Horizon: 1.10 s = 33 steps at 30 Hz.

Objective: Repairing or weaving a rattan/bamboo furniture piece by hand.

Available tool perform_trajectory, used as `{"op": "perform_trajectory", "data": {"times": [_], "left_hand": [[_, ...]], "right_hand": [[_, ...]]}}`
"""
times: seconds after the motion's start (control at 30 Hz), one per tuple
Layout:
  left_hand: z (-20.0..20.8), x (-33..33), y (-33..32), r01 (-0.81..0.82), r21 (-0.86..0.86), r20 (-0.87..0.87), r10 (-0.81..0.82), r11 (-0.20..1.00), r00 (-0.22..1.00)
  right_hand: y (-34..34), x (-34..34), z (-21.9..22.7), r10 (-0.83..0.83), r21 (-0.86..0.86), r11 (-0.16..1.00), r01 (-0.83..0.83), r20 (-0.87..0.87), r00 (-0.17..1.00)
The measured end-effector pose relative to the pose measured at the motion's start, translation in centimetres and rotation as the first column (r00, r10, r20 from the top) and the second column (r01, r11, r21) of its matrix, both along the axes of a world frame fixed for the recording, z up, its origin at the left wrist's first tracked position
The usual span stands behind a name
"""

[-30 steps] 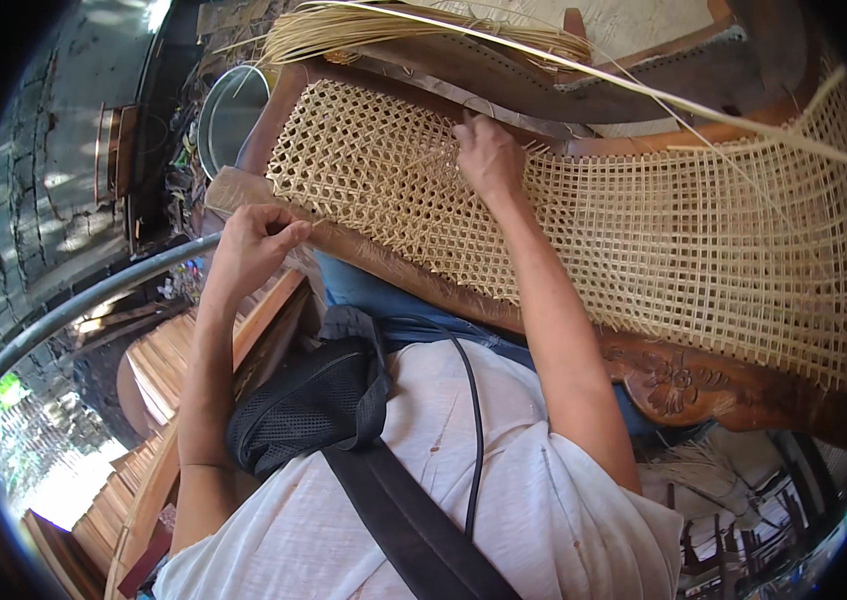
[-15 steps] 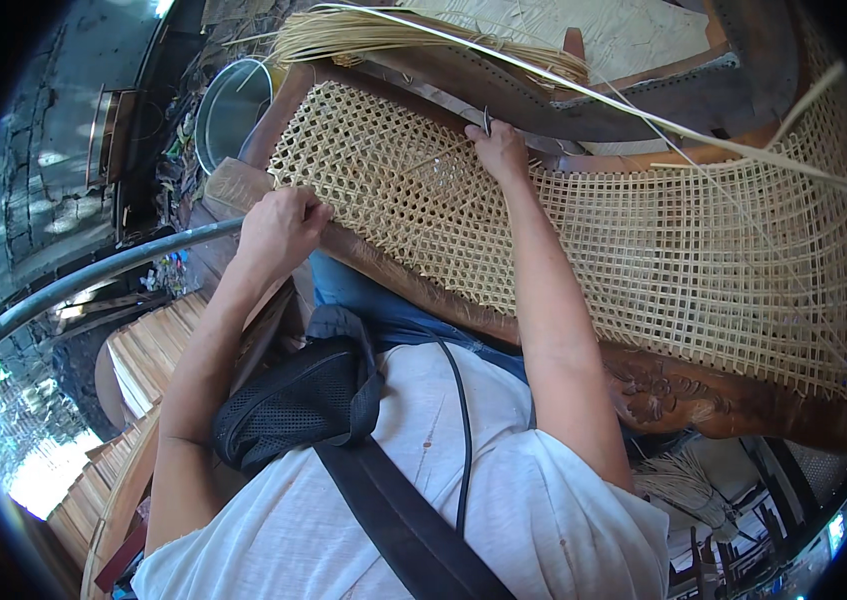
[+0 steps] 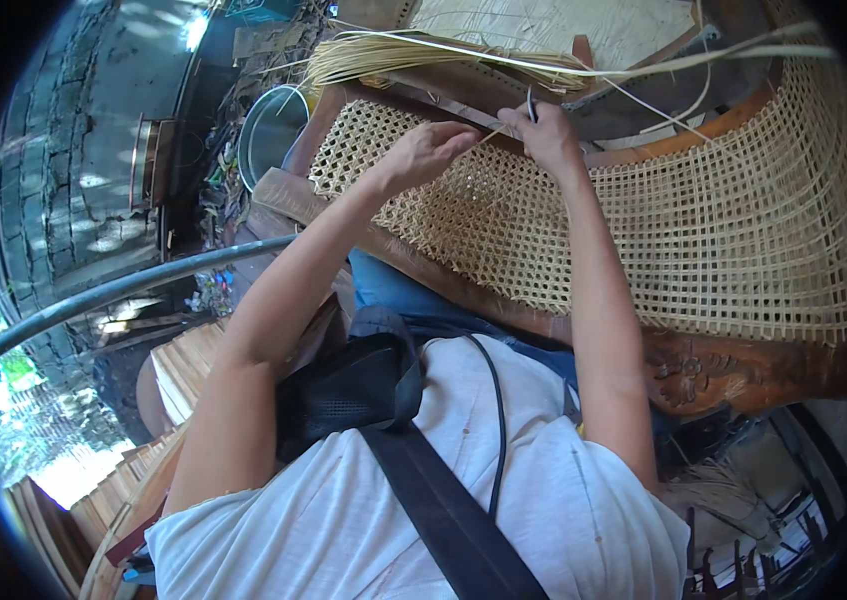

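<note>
The woven cane panel (image 3: 643,220) is a pale straw-coloured open lattice of thin strips crossing in small square and diagonal holes, stretched inside a dark carved wooden frame (image 3: 743,370). The weave looks denser at the left end and more open toward the right. It lies tilted across the person's lap, spanning from the middle of the view to the right edge, with the frame's carved rail on the near side.

Beyond the panel's far edge a bundle of loose cane strands (image 3: 423,55) lies in a sheaf, with single long strands arching off to the right. To the far left of the panel stands a round metal basin (image 3: 268,130), and past it a dark stone-paved ground in dappled sunlight. A curved metal bar (image 3: 123,290) crosses the left side, and slatted wooden pieces (image 3: 183,370) sit low on the near left.

Both hands work at the far edge of the panel, close together. The left hand (image 3: 428,150) rests on the weave with its fingers curled and pinched around a thin cane strand (image 3: 491,133). The right hand (image 3: 548,135), just to its right, is closed around a small dark tool (image 3: 530,102) whose tip shows above the fingers, right at the frame's far rail.
</note>
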State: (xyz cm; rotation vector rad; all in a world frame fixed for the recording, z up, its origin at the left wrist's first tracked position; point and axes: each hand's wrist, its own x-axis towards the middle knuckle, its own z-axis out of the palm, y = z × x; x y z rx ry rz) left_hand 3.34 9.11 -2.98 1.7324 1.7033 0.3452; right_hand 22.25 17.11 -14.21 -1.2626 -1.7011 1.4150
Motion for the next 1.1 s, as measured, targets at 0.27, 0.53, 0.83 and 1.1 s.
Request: {"op": "perform_trajectory", "data": {"times": [0.27,0.53,0.83,1.1], "left_hand": [[-0.3,-1.1,-0.3,-0.288,-0.258,0.014,0.302,0.922,0.953],[-0.7,-2.5,-1.6,-0.296,-0.151,-0.375,0.223,0.943,0.900],[-0.2,-2.7,-1.1,-0.336,-0.169,-0.422,0.240,0.926,0.874],[-1.6,-2.7,-1.2,-0.135,-0.169,-0.577,0.013,0.976,0.816]], "right_hand": [[-2.6,-1.8,4.2,0.204,-0.086,0.978,-0.189,0.221,0.954],[-4.5,-4.3,4.3,0.511,-0.179,0.857,-0.483,0.413,0.754],[-4.8,-6.3,5.6,0.477,-0.100,0.865,-0.491,0.469,0.744],[-3.3,-5.9,4.6,0.535,-0.209,0.842,-0.497,0.436,0.724]]}}
